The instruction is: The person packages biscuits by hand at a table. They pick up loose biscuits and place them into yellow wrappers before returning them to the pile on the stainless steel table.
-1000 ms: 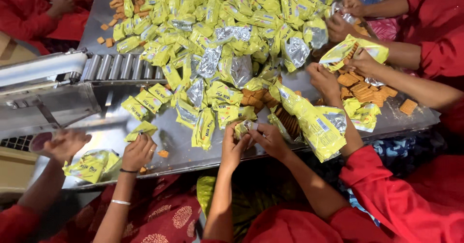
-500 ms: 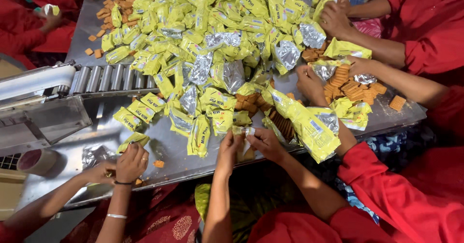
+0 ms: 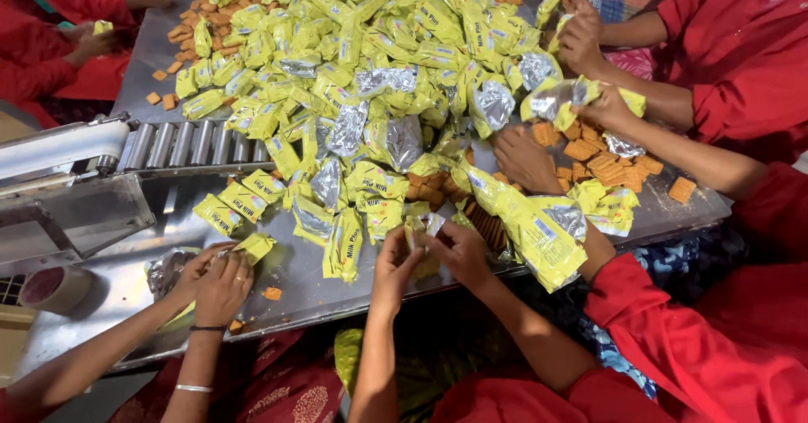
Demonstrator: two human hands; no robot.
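My left hand [image 3: 394, 265] and my right hand [image 3: 465, 253] meet at the near edge of the steel table [image 3: 295, 292]. Together they grip a small yellow biscuit packet [image 3: 423, 225] with a torn silver end. A heap of yellow and silver packets [image 3: 353, 69] covers the table just beyond my fingers. A loose yellow packet [image 3: 345, 242] lies just left of my left hand.
A co-worker's two hands [image 3: 215, 276] at the lower left hold a yellow packet [image 3: 252, 246]. A red-sleeved arm on the right holds a long yellow pack [image 3: 530, 225] beside loose biscuits [image 3: 589, 158]. A roller conveyor [image 3: 168, 143] feeds in from the left. A tape roll [image 3: 55, 288] sits at the far left.
The co-worker's hands at the lower left moved right and closed together on a yellow packet. My own hands stay on the small packet, shifted slightly.
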